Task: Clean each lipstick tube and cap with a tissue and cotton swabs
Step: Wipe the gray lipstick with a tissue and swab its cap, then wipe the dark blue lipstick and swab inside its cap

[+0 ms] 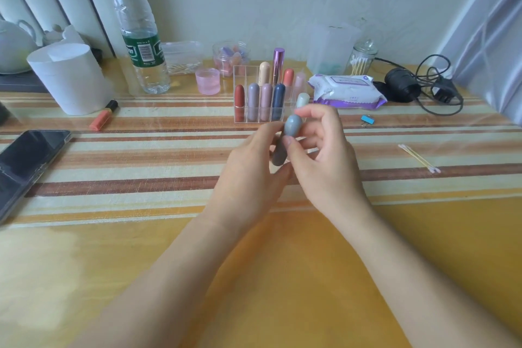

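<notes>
Dead centre over the striped cloth table [147, 161], both hands have hold of one grey rounded plastic lipstick tube [278, 153], lifted just off the surface. Its long axis is close to upright but leaning. The darker base end points down toward 7 o'clock, and the lighter blue-grey rounded cap [292, 125] points up toward 1 o'clock. The left hand [251, 169] has its fingers curled round the lower body of the tube. The right hand [324, 155] is pinching the cap, thumb on the near side and fingertips curled over the top. Can't tell if the cap is seated or already loosened.

At 12 o'clock from the hands, pretty close, there's a clear acrylic lipstick organiser [255, 119] with red, lilac, mauve and navy tubes in front and cream, shiny purple and coral ones behind. A pale mint tube [302, 99] stands right beyond the right fingertips. At 1 o'clock sits a white-and-purple soft pack of wet wipes [348, 90], with a glass jar of cotton swabs [363, 61] behind it. Two loose wooden cotton swabs [418, 158] lie at 3 o'clock, well apart from the hands. Over at 10 o'clock are a white tissue roll [70, 79] and a clear plastic water bottle [138, 37], and a black phone [25, 167] lies at 9 o'clock.
</notes>
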